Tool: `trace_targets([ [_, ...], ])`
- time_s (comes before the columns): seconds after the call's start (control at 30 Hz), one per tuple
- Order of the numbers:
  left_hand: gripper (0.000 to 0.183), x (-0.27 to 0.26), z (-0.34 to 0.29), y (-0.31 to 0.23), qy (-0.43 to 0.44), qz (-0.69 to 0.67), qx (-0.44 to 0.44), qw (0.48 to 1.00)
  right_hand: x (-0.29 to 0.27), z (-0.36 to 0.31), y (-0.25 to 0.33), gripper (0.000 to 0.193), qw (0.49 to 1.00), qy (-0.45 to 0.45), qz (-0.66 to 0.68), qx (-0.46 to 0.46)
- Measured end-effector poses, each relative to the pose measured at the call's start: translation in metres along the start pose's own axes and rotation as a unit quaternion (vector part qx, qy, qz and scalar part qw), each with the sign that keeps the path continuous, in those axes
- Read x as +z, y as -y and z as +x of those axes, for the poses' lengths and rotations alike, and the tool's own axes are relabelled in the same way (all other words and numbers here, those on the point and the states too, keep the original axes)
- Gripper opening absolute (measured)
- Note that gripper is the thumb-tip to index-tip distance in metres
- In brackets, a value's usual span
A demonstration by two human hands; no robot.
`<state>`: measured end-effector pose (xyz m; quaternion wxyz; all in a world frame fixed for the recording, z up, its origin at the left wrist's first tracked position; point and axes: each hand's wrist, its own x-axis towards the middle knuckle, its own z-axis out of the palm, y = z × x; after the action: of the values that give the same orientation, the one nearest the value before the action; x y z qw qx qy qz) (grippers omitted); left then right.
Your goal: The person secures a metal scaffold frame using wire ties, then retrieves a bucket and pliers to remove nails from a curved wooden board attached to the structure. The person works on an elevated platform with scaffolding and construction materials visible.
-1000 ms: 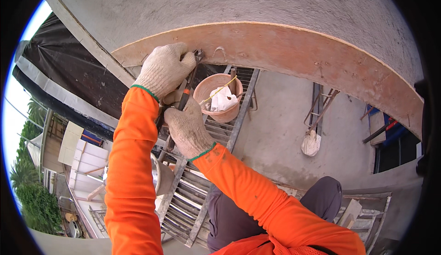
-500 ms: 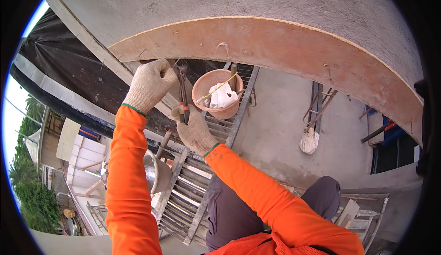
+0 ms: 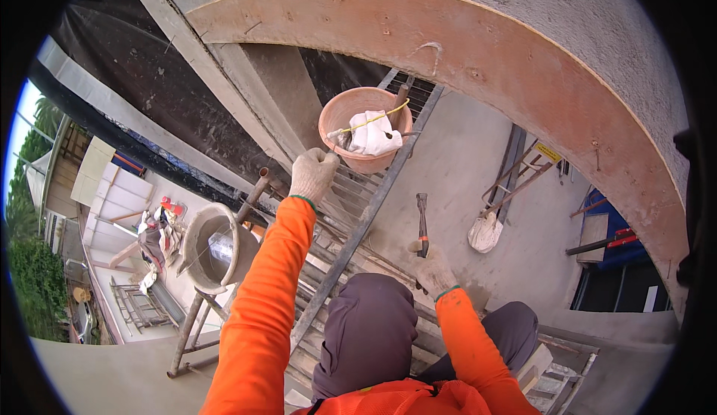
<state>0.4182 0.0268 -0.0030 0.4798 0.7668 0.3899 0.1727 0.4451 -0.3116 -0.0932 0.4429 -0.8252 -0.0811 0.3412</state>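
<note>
Hammer (image 3: 422, 224) upright over the scaffold platform (image 3: 351, 243), handle gripped low in the gloved right hand (image 3: 433, 271), head pointing up. Gloved left hand (image 3: 312, 176) closed into a fist against the grey post (image 3: 246, 94), just below the terracotta bucket (image 3: 364, 127); impossible to tell what, if anything, sits inside that fist. White cloth (image 3: 376, 132) and yellow cord (image 3: 373, 118) inside the bucket. Curved plywood arch form (image 3: 478, 49) overhead. Far below, cement mixer (image 3: 213, 247) left, white sack (image 3: 485, 232) right.
</note>
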Motion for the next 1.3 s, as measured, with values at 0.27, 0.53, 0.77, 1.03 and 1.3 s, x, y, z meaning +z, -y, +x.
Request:
trace_targets([
  [0.27,0.05,0.024,0.032,-0.012,-0.072,0.14,0.153,0.976,-0.017,-0.051,0.076,0.04,0.978,0.115,0.165,-0.061],
  [0.53,0.109,-0.015,-0.208,0.202,0.032,0.421,-0.171,0.89,0.051,-0.027,0.277,0.055,0.869,0.309,0.308,-0.231],
  [0.77,0.149,-0.057,-0.281,0.257,0.146,0.43,-0.319,0.832,0.116,-0.027,0.389,0.057,0.839,0.242,0.45,-0.186],
  [1.03,0.155,-0.056,-0.273,0.284,0.19,0.426,-0.319,0.825,0.145,-0.024,0.416,0.045,0.813,0.222,0.502,-0.196],
  [1.3,0.155,-0.06,-0.272,0.278,0.192,0.402,-0.325,0.834,0.155,-0.035,0.434,0.061,0.73,0.274,0.594,-0.199],
])
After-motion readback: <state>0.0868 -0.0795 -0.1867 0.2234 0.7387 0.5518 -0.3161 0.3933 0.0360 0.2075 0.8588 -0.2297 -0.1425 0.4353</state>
